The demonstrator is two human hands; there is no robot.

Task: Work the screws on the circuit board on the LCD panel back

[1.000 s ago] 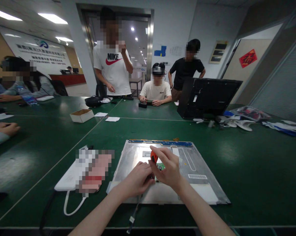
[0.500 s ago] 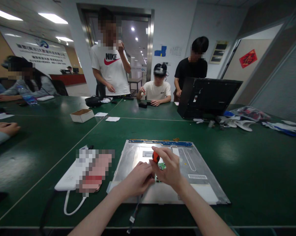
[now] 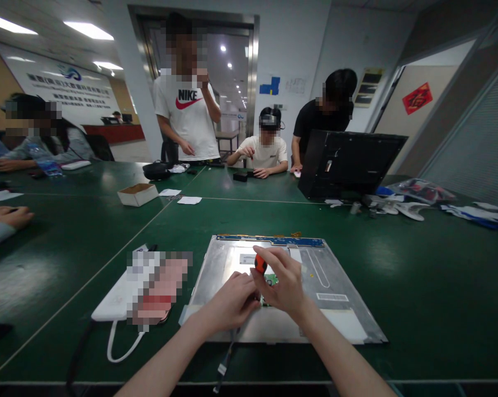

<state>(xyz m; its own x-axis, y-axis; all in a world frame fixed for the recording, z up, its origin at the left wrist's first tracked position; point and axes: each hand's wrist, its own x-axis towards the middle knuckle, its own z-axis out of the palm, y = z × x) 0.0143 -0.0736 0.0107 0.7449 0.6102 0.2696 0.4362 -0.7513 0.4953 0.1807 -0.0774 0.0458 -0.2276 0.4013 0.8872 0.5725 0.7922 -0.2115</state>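
In front of me a metal-backed display panel [image 3: 335, 309] lies flat on the green table. A blue circuit strip [image 3: 269, 240] runs along its far edge. My right hand [image 3: 284, 278] pinches the red and black handle of a screwdriver [image 3: 260, 264], held upright over a small green circuit board [image 3: 272, 279] near the panel's middle. The screwdriver's tip is hidden behind my hands. My left hand [image 3: 236, 295] is closed beside it, low over the same board; what its fingers hold, if anything, is hidden. A dark cable [image 3: 224, 364] trails from the panel's near edge.
Left of the panel lie a white power bank [image 3: 117, 298] and a pinkish phone [image 3: 162, 292], joined by a white cable [image 3: 115, 353]. Farther off are a small open box [image 3: 138, 194], paper slips and a black monitor casing [image 3: 348, 165]. Several people are around the table.
My hands stay over the board; the screwdriver handle has shifted very slightly left. Across the table, the person in black leans lower, and the seated person has raised a hand.
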